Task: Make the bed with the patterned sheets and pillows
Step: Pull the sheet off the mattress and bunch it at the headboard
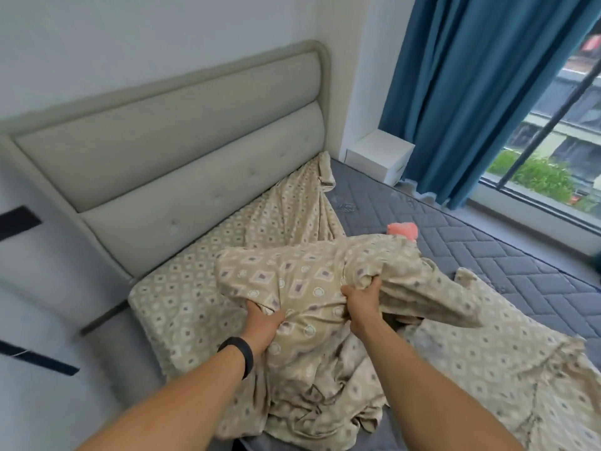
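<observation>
While sheet lies bunched mid-bed, left hand (265, 323) and right hand (361, 302) fingers curled tight, gripping pillow (305, 281) through patterned sheet (471, 346); likely lifting it toward headboard (169, 164). Mattress (487, 242) half bare.

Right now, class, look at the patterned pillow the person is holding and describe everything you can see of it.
The patterned pillow is soft and plump, in beige fabric printed with purple diamonds and white rings. It sits lifted and bunched over the rumpled patterned sheet, near the bed's head end. The left hand grips its near edge, and the right hand grips fabric further right, puckering the cover. Its far side is hidden.
</observation>
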Demonstrator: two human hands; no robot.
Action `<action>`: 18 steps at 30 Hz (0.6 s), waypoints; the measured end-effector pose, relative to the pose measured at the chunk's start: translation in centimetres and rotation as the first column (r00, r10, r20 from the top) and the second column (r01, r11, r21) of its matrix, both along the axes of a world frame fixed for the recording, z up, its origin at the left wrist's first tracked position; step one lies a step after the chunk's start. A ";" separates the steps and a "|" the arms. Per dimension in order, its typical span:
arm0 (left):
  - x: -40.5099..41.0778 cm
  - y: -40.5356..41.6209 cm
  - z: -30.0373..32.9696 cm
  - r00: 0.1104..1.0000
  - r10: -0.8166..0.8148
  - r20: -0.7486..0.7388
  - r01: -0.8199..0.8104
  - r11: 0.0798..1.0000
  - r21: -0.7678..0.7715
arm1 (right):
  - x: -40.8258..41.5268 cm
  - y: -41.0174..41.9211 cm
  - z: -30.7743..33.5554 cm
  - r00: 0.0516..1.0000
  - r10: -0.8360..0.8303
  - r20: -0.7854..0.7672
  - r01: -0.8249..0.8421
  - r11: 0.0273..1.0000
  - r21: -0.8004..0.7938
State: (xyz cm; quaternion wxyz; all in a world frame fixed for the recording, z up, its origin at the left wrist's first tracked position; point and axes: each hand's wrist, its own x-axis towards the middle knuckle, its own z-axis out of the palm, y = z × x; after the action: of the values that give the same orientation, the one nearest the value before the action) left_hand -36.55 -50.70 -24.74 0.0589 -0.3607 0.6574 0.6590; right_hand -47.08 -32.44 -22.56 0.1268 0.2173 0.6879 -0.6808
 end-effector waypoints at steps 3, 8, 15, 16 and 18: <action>-0.8 -6.1 -0.6 0.996 0.091 0.008 -0.091 0.995 -0.036 | -2.8 -7.5 0.2 0.989 0.144 -0.047 -0.142 0.989 0.030; -2.8 -16.4 -1.0 0.977 0.210 0.029 -0.210 0.977 -0.023 | -6.9 -18.6 -0.2 0.939 0.326 -0.108 -0.317 0.944 0.089; -3.2 -22.7 -3.6 0.865 0.260 0.429 -0.295 0.955 0.017 | -9.1 -21.8 -4.2 0.695 0.575 0.432 -0.692 0.699 0.182; -3.2 -22.2 -4.2 0.873 0.228 0.432 -0.265 0.964 0.029 | -8.4 -21.3 -4.6 0.688 0.569 0.451 -0.695 0.695 0.183; -3.5 -20.1 -4.7 0.878 0.104 0.467 -0.166 0.982 0.093 | -6.7 -19.7 -5.8 0.649 0.575 0.499 -0.715 0.685 0.140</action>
State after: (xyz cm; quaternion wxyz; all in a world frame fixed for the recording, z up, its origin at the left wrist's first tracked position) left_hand -40.04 -70.82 -29.42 0.1900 -0.5469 0.5536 0.5986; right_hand -53.77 -52.15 -28.39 0.4696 0.1114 0.7776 -0.4029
